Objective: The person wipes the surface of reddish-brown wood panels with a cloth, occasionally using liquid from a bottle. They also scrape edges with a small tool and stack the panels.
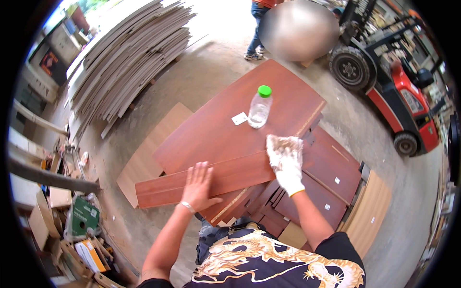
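Observation:
A narrow reddish-brown wooden board (235,171) lies slanted across a large panel of the same colour (221,115). My left hand (197,185), bare and with a band at the wrist, rests flat on the board's left part, fingers stretched out. At the board's right end, my right hand (289,173) wears a white knit glove and presses a stained whitish rag (284,145) onto the wood. Its fingers are mostly hidden by the rag and blurred. On the large panel stand a clear plastic bottle with a green cap (260,109) and, beside it, a small white card (239,118).
More dark red panels (331,168) and light wood boards (372,206) are stacked at the right. A tall pile of thin boards (129,57) stands far left. A red forklift (401,96) is at the far right; a person (257,26) stands beyond the panel. Boxes (84,216) clutter the left.

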{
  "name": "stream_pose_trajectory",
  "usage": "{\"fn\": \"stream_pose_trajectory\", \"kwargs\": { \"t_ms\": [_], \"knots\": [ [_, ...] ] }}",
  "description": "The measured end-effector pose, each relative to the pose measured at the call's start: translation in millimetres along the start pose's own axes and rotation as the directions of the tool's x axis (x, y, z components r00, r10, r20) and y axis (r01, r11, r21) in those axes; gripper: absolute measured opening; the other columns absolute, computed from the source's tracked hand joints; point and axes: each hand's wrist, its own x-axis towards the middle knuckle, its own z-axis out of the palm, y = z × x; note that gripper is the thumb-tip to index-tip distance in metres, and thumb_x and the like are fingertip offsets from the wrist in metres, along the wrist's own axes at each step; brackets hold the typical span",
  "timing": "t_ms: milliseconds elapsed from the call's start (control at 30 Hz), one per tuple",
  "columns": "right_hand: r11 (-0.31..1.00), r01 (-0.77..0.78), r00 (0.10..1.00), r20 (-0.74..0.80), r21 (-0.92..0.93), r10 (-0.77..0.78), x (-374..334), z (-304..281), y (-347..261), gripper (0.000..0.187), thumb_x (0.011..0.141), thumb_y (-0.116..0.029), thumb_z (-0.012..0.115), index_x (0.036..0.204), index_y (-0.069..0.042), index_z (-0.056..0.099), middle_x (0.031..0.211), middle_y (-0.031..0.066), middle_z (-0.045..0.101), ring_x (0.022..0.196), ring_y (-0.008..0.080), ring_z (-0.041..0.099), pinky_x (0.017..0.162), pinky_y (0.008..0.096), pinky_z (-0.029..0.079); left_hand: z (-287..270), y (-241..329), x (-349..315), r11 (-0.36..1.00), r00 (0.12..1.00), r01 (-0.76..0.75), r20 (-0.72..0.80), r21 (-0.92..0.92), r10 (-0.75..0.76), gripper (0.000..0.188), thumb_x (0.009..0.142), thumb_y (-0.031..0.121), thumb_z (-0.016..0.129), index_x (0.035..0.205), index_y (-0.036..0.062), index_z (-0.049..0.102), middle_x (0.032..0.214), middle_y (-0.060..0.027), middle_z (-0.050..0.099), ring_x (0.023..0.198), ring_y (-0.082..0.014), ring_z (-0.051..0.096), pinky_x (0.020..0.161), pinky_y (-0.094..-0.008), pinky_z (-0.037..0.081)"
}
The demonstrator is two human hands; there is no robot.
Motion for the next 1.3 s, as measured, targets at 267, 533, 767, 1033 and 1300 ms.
{"fn": "stream_pose_trajectory", "kwargs": {
  "t_ms": [267,533,767,1033,1300],
  "knots": [
    [0.574,0.126,0.857,0.203,0.809,-0.474,14.6,-22.6,-49.6,0.048,0.102,-0.017,0.047,0.148,-0.016,0.06,0.148,0.0172,0.061,0.138,0.0388,0.053,0.12,0.0436,0.037,52.8,68.6,34.0,0.997,0.983,-0.074,-0.169,-0.02,0.07,0.104,0.091,0.062,0.066,0.162,-0.0047,0.03,0.171,-0.0238,0.027,0.162,-0.0366,0.014,0.132,-0.0547,0.004],
    [0.481,0.786,0.393,0.287,0.388,-0.874,75.8,-32.4,-212.5,0.052,0.101,-0.019,0.044,0.151,-0.019,0.057,0.152,0.0164,0.057,0.141,0.0396,0.05,0.125,0.0521,0.03,68.2,51.4,47.2,0.887,1.0,-0.028,-0.006,-0.46,0.029,0.077,0.094,0.051,0.064,0.154,0.0056,0.051,0.163,-0.014,0.045,0.155,-0.0302,0.034,0.129,-0.0469,0.021],
    [0.282,0.886,0.319,-0.042,0.368,-0.947,63.7,8.5,-411.3,0.055,0.09,-0.018,0.056,0.144,-0.008,0.061,0.152,0.018,0.056,0.144,0.0403,0.046,0.124,0.0495,0.031,122.2,45.9,91.7,0.984,0.776,-0.08,-0.61,0.16,0.162,0.062,0.102,0.035,0.044,0.154,-0.0005,0.042,0.165,-0.0276,0.036,0.155,-0.0464,0.032,0.123,-0.0745,0.019],
    [0.145,0.865,0.149,0.03,0.481,-0.988,66.7,-5.5,-364.5,0.053,0.091,-0.016,0.057,0.143,-0.005,0.061,0.152,0.0226,0.053,0.148,0.0423,0.041,0.127,0.0573,0.023,120.5,50.6,92.5,0.962,0.898,-0.168,-0.436,-0.217,0.059,0.063,0.101,0.042,0.044,0.148,0.0,0.049,0.16,-0.0325,0.041,0.147,-0.0544,0.039,0.12,-0.0752,0.023],
    [0.139,0.882,0.194,-0.079,0.45,-0.978,47.4,9.7,-489.8,0.045,0.094,-0.019,0.054,0.135,-0.004,0.066,0.148,0.0179,0.059,0.144,0.0364,0.047,0.125,0.0482,0.03,186.9,84.8,150.2,0.98,0.673,-0.003,-0.725,-0.197,-0.144,0.054,0.102,0.032,0.046,0.145,-0.0006,0.054,0.156,-0.0229,0.049,0.14,-0.0467,0.049,0.121,-0.0664,0.032]
  ]
}}
